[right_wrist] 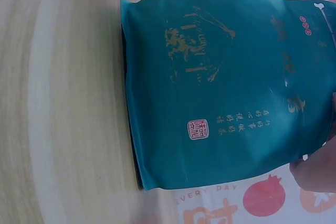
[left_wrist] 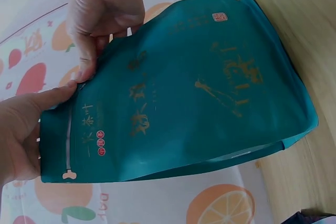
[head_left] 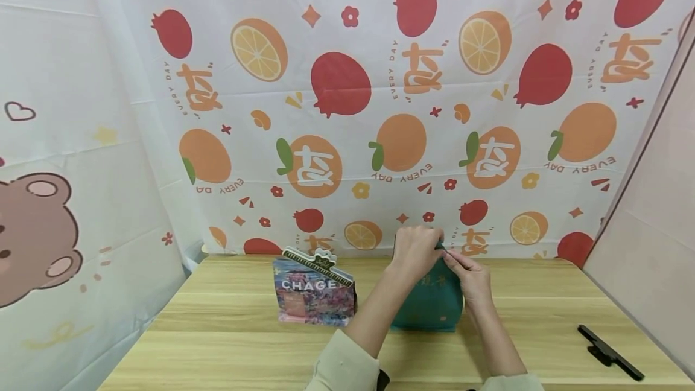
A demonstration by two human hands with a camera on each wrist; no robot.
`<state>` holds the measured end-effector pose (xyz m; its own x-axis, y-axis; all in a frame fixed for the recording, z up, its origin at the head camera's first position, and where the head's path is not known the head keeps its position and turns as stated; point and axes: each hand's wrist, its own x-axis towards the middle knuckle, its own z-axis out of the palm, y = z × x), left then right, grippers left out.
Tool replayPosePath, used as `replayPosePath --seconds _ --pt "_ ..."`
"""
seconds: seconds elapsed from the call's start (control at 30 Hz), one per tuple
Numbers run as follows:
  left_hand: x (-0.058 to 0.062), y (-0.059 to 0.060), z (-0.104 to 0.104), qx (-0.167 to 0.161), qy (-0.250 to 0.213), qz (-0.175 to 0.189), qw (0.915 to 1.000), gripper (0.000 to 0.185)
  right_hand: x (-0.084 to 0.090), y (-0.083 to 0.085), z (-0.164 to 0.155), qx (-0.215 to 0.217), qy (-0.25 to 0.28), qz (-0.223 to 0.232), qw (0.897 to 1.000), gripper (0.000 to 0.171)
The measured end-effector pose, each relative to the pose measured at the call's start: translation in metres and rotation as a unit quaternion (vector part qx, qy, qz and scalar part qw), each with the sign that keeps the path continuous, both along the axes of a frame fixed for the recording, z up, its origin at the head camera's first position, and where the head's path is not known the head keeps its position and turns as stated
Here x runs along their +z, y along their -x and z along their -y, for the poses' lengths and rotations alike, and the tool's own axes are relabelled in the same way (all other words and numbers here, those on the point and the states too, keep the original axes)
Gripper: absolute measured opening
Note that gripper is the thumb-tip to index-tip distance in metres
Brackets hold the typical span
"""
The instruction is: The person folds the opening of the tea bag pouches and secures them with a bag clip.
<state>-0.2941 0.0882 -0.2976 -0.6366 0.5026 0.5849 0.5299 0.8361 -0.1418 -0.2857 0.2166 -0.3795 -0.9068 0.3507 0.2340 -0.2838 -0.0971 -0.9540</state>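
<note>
Carefully now: keep the teal pouch standing upright on the wooden table, just right of the colourful clipped bag, with the left hand pinching one end of its top edge and the right hand pinching the other. Hold both pinches high on the sealed strip above the white zip line, fingers flat against the film rather than crumpling it, and pull evenly so the base stays planted. Leave the black clip lying well off to the right.
</note>
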Motion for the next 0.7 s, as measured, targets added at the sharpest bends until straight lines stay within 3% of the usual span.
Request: replayPosePath --seconds 0.2,0.37,0.53,0.7 --pt "-0.001 0.001 -0.002 -0.014 -0.013 0.008 0.9998 0.012 0.003 -0.002 -0.007 0.035 -0.028 0.045 0.998 0.012" --pt "-0.001 0.0 -0.001 -0.022 -0.026 0.014 0.9993 0.009 0.004 -0.003 -0.019 0.115 -0.077 0.067 0.988 0.049" --pt "-0.002 0.0 0.001 -0.027 -0.029 0.013 0.9991 0.008 0.0 -0.002 -0.032 0.18 -0.121 0.067 0.974 0.053" --pt "-0.002 0.002 0.001 -0.029 -0.034 0.012 0.9989 0.009 -0.004 -0.001 -0.041 0.199 -0.145 0.073 0.966 0.053"
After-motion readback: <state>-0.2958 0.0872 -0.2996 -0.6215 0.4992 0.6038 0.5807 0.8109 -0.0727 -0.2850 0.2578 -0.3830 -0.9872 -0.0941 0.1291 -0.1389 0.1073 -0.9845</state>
